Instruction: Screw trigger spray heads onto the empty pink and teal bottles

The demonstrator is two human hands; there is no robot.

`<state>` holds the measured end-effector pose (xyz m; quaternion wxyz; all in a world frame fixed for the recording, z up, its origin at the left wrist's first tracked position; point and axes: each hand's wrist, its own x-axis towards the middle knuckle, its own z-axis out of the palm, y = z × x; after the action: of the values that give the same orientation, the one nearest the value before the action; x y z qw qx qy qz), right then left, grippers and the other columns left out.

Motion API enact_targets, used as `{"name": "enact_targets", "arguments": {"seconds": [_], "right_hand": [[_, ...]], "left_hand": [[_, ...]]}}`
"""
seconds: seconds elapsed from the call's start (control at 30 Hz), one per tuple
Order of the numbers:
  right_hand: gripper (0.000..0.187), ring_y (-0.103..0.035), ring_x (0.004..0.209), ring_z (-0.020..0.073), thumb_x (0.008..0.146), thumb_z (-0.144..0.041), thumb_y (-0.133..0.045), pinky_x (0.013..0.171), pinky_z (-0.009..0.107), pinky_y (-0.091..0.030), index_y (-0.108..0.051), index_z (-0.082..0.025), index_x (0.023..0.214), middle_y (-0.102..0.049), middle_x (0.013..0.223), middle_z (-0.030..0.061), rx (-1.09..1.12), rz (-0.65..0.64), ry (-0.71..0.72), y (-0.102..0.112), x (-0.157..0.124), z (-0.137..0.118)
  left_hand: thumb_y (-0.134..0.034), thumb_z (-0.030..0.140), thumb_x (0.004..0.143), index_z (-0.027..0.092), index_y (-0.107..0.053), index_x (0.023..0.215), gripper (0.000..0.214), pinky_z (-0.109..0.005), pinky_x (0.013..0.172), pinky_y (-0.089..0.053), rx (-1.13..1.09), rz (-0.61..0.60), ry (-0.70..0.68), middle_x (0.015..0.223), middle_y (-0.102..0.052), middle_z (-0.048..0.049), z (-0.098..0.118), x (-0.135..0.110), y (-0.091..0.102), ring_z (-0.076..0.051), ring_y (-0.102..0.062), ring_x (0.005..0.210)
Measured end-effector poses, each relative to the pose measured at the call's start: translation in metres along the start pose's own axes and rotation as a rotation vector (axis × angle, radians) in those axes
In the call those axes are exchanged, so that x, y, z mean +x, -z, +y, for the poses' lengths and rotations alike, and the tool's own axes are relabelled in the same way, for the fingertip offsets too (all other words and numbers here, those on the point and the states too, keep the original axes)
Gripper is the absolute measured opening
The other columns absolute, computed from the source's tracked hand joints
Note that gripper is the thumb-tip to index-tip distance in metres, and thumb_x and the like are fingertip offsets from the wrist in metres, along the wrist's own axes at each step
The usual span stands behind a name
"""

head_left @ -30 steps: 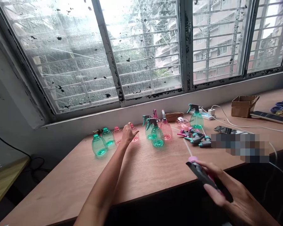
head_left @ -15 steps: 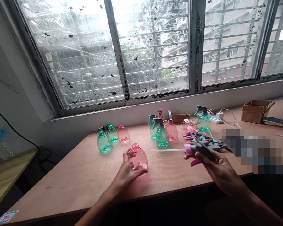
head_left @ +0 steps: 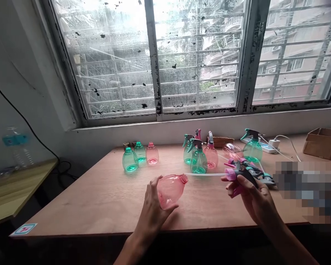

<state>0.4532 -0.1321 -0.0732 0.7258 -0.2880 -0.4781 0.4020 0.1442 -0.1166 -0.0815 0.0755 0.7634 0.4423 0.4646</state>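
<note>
My left hand point(head_left: 151, 209) grips an empty pink bottle point(head_left: 169, 188), tilted so its open neck points right. My right hand point(head_left: 255, 197) is closed on a black and pink spray head point(head_left: 239, 176). The head's thin clear dip tube point(head_left: 206, 174) lies level, with its tip at the bottle's mouth. Both hands hover over the front middle of the wooden table point(head_left: 99, 198).
Two green and one pink capless bottles point(head_left: 139, 158) stand at the back left. Several bottles with spray heads point(head_left: 200, 156) stand at the back centre, with loose heads point(head_left: 257, 175) beside them. A power strip point(head_left: 266, 147) and cardboard box point(head_left: 321, 141) lie at the right.
My left hand reached to the back row, took a pink bottle and brought it forward, tipping it sideways. My right hand raised the spray head and aimed its tube at the bottle's neck.
</note>
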Motion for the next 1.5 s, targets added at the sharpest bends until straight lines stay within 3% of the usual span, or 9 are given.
{"name": "enact_targets", "arguments": {"seconds": [0.17, 0.43, 0.63, 0.8, 0.9, 1.07, 1.27, 1.5], "right_hand": [[0.019, -0.066, 0.06, 0.0189, 0.089, -0.036, -0.073, 0.056, 0.029, -0.056, -0.077, -0.019, 0.082, -0.073, 0.073, 0.0058, -0.128, -0.082, -0.023, 0.006, -0.003, -0.01], [0.021, -0.065, 0.057, 0.016, 0.091, -0.038, -0.07, 0.057, 0.028, -0.056, -0.076, -0.019, 0.083, -0.077, 0.088, 0.0078, -0.122, -0.043, -0.025, 0.014, 0.0, -0.005], [0.031, -0.069, 0.074, 0.023, 0.091, -0.043, -0.07, 0.064, 0.034, -0.058, -0.077, -0.015, 0.101, -0.076, 0.102, 0.014, -0.246, -0.245, -0.183, 0.002, -0.001, 0.003], [0.033, -0.071, 0.083, 0.0264, 0.085, -0.041, -0.076, 0.069, 0.034, -0.056, -0.076, -0.015, 0.105, -0.076, 0.091, 0.0112, -0.275, -0.41, -0.305, -0.017, -0.001, 0.006], [0.04, -0.073, 0.087, 0.0276, 0.081, -0.039, -0.08, 0.076, 0.038, -0.057, -0.072, -0.016, 0.112, -0.076, 0.096, 0.0104, -0.198, -0.473, -0.365, -0.023, -0.002, 0.004], [0.046, -0.076, 0.079, 0.0281, 0.086, -0.045, -0.075, 0.071, 0.037, -0.058, -0.065, -0.017, 0.121, -0.075, 0.08, 0.0065, -0.228, -0.434, -0.384, -0.034, -0.006, 0.001], [0.05, -0.072, 0.082, 0.0262, 0.074, -0.045, -0.084, 0.076, 0.042, -0.061, -0.069, -0.016, 0.112, -0.074, 0.087, 0.0079, -0.057, -0.317, -0.379, -0.048, -0.01, 0.015], [0.044, -0.069, 0.065, 0.0194, 0.075, -0.044, -0.084, 0.068, 0.034, -0.059, -0.068, -0.015, 0.104, -0.072, 0.072, 0.0031, -0.029, -0.309, -0.344, -0.053, -0.017, 0.025]], "left_hand": [[-0.084, 0.018, 0.072, 0.034, -0.028, 0.144, 0.092, -0.057, 0.112, -0.038, 0.075, -0.02, -0.082, 0.146, -0.045, -0.0121, 0.003, -0.003, 0.0, -0.033, -0.043, 0.137], [-0.082, 0.024, 0.076, 0.036, -0.032, 0.144, 0.085, -0.055, 0.112, -0.04, 0.016, -0.041, -0.014, 0.143, -0.047, -0.0105, 0.005, -0.003, 0.006, -0.032, -0.045, 0.136], [-0.086, 0.025, 0.072, 0.037, -0.039, 0.144, 0.086, -0.054, 0.114, -0.039, -0.059, -0.138, 0.014, 0.148, -0.042, -0.0107, 0.012, -0.003, 0.008, -0.033, -0.044, 0.14], [-0.094, 0.033, 0.059, 0.033, -0.024, 0.149, 0.114, -0.054, 0.11, -0.043, -0.252, -0.14, 0.155, 0.143, -0.05, -0.0128, 0.012, -0.002, 0.008, -0.033, -0.052, 0.13], [-0.092, 0.036, 0.062, 0.028, -0.036, 0.142, 0.099, -0.048, 0.1, -0.053, -0.446, -0.154, 0.275, 0.138, -0.052, -0.0141, 0.015, -0.001, 0.01, -0.03, -0.06, 0.117], [-0.09, 0.035, 0.066, 0.027, -0.04, 0.137, 0.087, -0.045, 0.091, -0.057, -0.637, -0.222, 0.421, 0.137, -0.048, -0.0137, 0.02, -0.001, 0.01, -0.019, -0.065, 0.092], [-0.087, 0.032, 0.068, 0.03, -0.033, 0.145, 0.095, -0.042, 0.1, -0.051, -0.762, -0.189, 0.429, 0.136, -0.045, -0.0118, 0.02, 0.003, 0.01, -0.028, -0.054, 0.123], [-0.09, 0.034, 0.065, 0.03, -0.031, 0.149, 0.102, -0.042, 0.095, -0.053, -0.739, -0.193, 0.429, 0.124, -0.053, -0.0106, 0.013, -0.002, 0.006, -0.027, -0.059, 0.114]]}}
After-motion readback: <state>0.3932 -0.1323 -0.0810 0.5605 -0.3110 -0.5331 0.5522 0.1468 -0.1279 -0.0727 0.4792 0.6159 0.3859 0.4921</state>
